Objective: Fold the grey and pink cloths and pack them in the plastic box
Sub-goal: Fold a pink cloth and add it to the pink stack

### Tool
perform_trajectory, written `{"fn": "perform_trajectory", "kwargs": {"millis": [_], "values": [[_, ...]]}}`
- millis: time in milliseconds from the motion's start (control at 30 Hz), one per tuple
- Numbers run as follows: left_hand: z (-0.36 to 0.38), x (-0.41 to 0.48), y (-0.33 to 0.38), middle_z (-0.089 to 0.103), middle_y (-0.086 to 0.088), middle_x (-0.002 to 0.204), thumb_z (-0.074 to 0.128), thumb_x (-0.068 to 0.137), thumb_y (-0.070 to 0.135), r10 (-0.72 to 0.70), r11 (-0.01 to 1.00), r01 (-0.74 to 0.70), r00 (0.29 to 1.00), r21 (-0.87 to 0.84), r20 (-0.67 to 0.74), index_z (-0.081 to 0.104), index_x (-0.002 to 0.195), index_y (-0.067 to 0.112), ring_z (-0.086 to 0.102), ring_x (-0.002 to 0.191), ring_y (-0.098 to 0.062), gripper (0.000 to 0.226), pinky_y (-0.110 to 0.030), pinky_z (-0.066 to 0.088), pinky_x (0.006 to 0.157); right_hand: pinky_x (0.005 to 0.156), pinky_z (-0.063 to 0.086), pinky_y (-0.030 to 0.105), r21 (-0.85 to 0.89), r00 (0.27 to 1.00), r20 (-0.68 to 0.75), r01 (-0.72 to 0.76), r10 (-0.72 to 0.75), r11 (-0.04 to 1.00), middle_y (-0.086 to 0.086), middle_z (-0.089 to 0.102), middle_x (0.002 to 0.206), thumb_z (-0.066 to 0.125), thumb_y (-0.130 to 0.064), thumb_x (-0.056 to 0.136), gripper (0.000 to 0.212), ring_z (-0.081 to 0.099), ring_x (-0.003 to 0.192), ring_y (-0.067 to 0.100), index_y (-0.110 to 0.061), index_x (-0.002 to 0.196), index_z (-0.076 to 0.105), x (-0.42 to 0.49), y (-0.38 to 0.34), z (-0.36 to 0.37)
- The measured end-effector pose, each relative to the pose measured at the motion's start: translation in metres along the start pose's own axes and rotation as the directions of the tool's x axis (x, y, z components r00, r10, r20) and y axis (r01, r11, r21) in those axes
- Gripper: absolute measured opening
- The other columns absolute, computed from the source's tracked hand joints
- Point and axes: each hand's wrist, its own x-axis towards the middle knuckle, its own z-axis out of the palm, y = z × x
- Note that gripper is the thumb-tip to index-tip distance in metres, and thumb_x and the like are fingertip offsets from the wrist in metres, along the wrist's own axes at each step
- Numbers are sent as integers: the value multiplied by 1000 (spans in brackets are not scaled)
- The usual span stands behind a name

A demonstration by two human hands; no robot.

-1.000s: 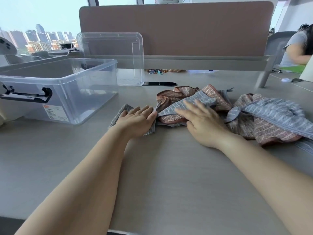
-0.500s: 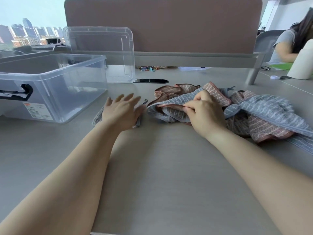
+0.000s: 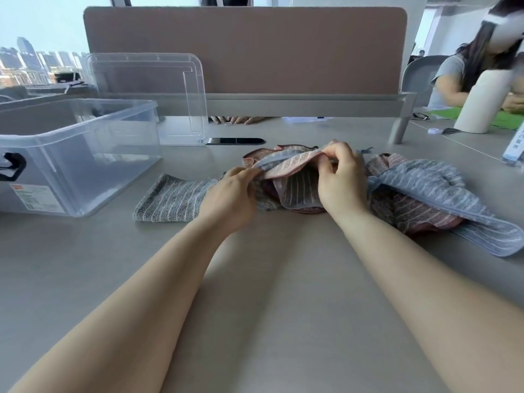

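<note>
Your left hand [image 3: 229,199] and right hand [image 3: 341,180], fingers curled, each pinch the edge of a soft, ribbed pink cloth [image 3: 292,165] raised just above the bench [image 3: 255,293]. Folded grey striped cloth [image 3: 170,201] lies flat near the clear plastic box [image 3: 79,154]. The box's label [image 3: 31,197] is illegible.

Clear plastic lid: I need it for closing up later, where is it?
Head view, left: the clear plastic lid stands against the brown desk divider, just behind the clear plastic box.
</note>
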Motion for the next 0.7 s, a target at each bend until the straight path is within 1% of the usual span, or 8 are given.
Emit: {"fn": "perform_trajectory", "kwargs": {"millis": [100, 167, 233, 333, 400, 533, 633, 700], "values": [[1, 3, -7, 47, -10, 138, 41, 98, 26, -128, 992, 128, 991, 3, 40, 51, 135, 20, 49, 122, -32, 39, -41, 42, 100, 80, 37, 22, 84, 993, -99, -62, 70, 995, 11, 56, 109, 49, -12, 93, 12, 52, 97, 24, -11, 97, 60, 5, 5, -7], [1, 3, -10, 46, -10, 137, 40, 98, 37, -186, 982, 185, 981, 28, 55, 56, 129, 22, 45, 125, -33, 38, -40, 37, 104, 86, 49, 39, 208, 978, -133, -129, 158, 970, 3, 61, 98, 45, -14, 92, 15, 59, 94, 22, -20, 95, 58, 9, 6, -11], [0, 2, -5, 40, -8, 141, 41, 96, 44, -182, 982, 182, 983, 43, -2, 57, 127, 26, 37, 129, -32, 40, -36, 28, 109, 79, 57, 47, 377, 955, -97, -227, 282, 898, -1, 62, 96, 40, -16, 92, 22, 66, 93, 27, -34, 85, 50, 11, 3, -14], [-4, -3, 12, 44, -4, 137, 48, 87, 55, 25, 995, -45, 973, -86, -228, 60, 124, 27, 42, 124, -26, 48, -33, 31, 105, 69, 61, 38, 582, 886, 69, -409, 458, 703, 6, 58, 116, 32, -17, 97, 21, 65, 99, 30, -32, 88, 45, 13, 1, -17], [-4, -6, 26, 49, -2, 133, 57, 84, 54, 148, 953, -197, 965, -229, -215, 57, 128, 23, 51, 118, -20, 53, -28, 39, 101, 71, 60, 36, 676, 871, 131, -427, 473, 600, 10, 56, 121, 32, -18, 99, 15, 63, 104, 28, -24, 94, 45, 14, -2, -18], [14, -8, 42, 50, 1, 139, 61, 87, 44, 163, 952, -133, 983, -275, 86, 38, 142, 24, 49, 124, -17, 63, -29, 39, 102, 80, 51, 32, 711, 967, 144, -249, 211, 658, 5, 63, 94, 46, -3, 88, 20, 62, 89, 16, -20, 83, 56, 11, -13, -21], [14, -4, 43, 63, 0, 114, 47, 95, 35, 115, 898, -66, 990, -434, 87, 48, 130, 25, 58, 105, -21, 36, -29, 44, 91, 97, 49, 33, 717, 963, 253, -124, -89, 686, 2, 66, 97, 52, 11, 81, 30, 63, 98, 14, -14, 95, 61, 4, -22, -24], [7, -2, 43, 64, 2, 108, 40, 99, 27, 30, 735, 22, 997, -677, 64, 54, 124, 26, 61, 97, -15, 28, -33, 47, 93, 104, 39, 17, 518, 944, 301, -43, -135, 854, -15, 58, 111, 63, -2, 85, 38, 55, 107, -3, -17, 119, 54, -1, -19, -22]]}}
